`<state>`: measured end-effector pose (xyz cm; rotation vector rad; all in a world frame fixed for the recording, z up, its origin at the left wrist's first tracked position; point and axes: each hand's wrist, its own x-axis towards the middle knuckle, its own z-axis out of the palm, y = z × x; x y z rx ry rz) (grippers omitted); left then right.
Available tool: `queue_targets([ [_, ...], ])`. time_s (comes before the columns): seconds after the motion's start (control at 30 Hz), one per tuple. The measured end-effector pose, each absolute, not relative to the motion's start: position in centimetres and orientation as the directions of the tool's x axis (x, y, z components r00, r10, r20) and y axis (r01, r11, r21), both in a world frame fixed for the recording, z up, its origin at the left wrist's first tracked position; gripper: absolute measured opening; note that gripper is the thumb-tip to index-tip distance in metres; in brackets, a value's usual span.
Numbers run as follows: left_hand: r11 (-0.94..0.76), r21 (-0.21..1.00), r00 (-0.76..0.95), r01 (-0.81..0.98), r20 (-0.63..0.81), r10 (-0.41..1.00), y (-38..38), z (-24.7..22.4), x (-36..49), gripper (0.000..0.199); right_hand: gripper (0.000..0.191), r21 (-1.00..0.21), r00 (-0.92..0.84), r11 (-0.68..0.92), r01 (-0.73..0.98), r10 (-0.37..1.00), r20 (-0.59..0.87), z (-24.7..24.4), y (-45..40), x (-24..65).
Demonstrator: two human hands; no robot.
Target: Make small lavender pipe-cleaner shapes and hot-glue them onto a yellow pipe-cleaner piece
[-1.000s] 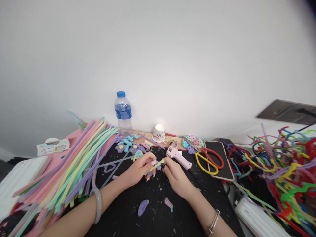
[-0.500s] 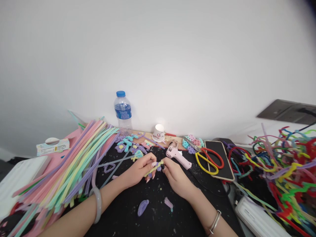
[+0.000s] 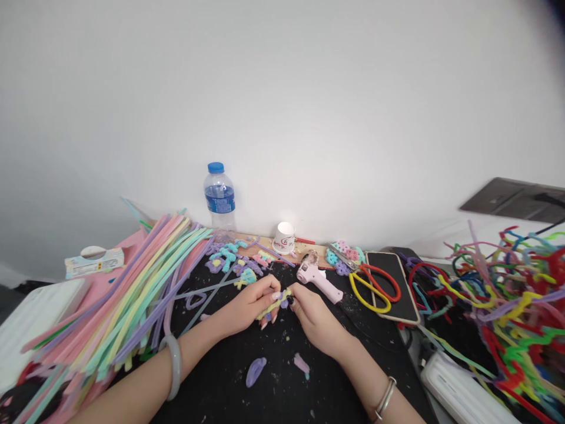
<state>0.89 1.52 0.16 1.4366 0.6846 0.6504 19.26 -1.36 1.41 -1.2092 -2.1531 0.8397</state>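
Observation:
My left hand (image 3: 253,303) is closed around a small twisted pipe cleaner piece (image 3: 274,305) in yellow and purple. At its right end, my right hand (image 3: 311,312) pinches the same piece between thumb and fingers. The fingers cover much of it, so its full shape is hidden. On the black mat below the hands lie a purple pipe cleaner loop (image 3: 256,371) and a small pale pink-purple scrap (image 3: 302,362). Just beyond the left hand is a teal and yellow piece (image 3: 246,278).
Long pastel pipe cleaners (image 3: 145,288) are heaped left; tangled bright ones (image 3: 516,306) lie right. Behind the hands are a water bottle (image 3: 219,200), paper cup (image 3: 283,238), pink glue gun (image 3: 320,281), scissors (image 3: 373,285), a phone (image 3: 399,288) and crocheted-looking flower pieces (image 3: 346,253).
The fingers of my left hand have shifted slightly on the twisted piece, and more of its yellow strand shows. Both arms and the surrounding things stay in place.

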Motion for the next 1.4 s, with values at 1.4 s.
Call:
queue_targets([
  [1.4,0.042,0.998,0.679,0.041,-0.059,0.732,1.38,0.42,0.78,0.021,0.017,-0.736,-0.499,0.427,0.526,0.855,0.140,1.42,-1.36,19.26],
])
